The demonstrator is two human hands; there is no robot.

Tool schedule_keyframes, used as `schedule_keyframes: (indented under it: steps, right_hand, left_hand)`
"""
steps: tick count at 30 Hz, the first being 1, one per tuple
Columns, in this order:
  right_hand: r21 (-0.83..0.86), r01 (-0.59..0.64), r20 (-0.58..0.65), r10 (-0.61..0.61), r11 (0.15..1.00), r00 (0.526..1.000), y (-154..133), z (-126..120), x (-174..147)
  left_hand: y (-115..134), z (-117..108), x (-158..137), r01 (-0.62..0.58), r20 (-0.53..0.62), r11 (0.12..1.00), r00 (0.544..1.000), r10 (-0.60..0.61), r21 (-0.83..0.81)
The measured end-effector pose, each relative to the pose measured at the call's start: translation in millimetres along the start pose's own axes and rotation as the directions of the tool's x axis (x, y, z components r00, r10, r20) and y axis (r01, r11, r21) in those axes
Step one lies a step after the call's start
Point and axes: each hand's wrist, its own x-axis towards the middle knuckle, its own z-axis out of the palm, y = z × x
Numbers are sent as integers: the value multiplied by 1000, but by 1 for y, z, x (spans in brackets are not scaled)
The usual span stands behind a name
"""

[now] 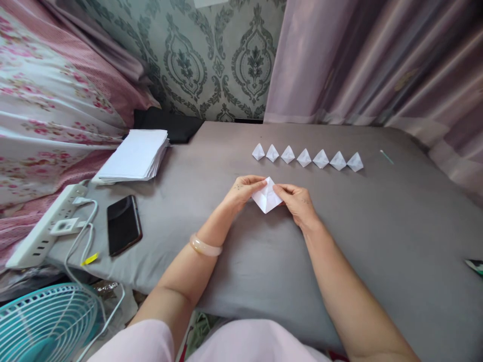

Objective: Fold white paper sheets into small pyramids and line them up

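Observation:
Both hands meet over a small folded piece of white paper (266, 199) on the grey bed sheet (377, 241). My left hand (241, 190) pinches its left upper edge, a pale bangle on that wrist. My right hand (298, 201) grips its right side with thumb and fingers. The paper has a diamond shape with a point toward me. Beyond it lies a row of several finished folded white paper pieces (305, 157), set side by side.
A stack of white paper sheets (134, 156) rests at the back left. A black phone (123, 224) lies left of my arm, beside a white power strip (45, 226) with cables. A teal fan (45, 324) stands at the lower left. Curtains hang at the right.

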Motion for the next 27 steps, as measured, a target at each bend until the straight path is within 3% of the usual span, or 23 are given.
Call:
schedule_keyframes:
  steps: [3,10,13,16,18,21,24,27]
  right_hand:
    - [22,-21,-54,22,1000,998,1,-3,3]
    - [29,-106,-138,109,994,984,0,-9,8]
    - [-29,-96,-142,91,995,986,1,-9,8]
    - [-192,-45,-139,18,980,990,4,-11,9]
    - [-383,33,-134,-91,923,987,5,-14,10]
    - [-655,141,-97,-268,742,959,7,-15,7]
    - [-804,176,-59,-370,568,927,9,-15,2]
    - [-867,197,-36,-452,458,891,11,-14,1]
  left_hand:
    - [0,0,-1,37,-7,999,999,-36,30]
    - [8,-7,-1,248,-8,964,969,-248,93]
    - [6,-8,1,247,-50,958,969,-242,148]
    - [0,-7,1,174,-91,944,984,-154,279]
    - [-3,-6,0,124,-107,919,990,-90,374]
    - [-6,-1,-3,62,-127,842,992,8,536]
    - [-7,5,-4,41,-159,691,982,107,722]
    - [-8,8,-2,48,-156,576,978,140,816]
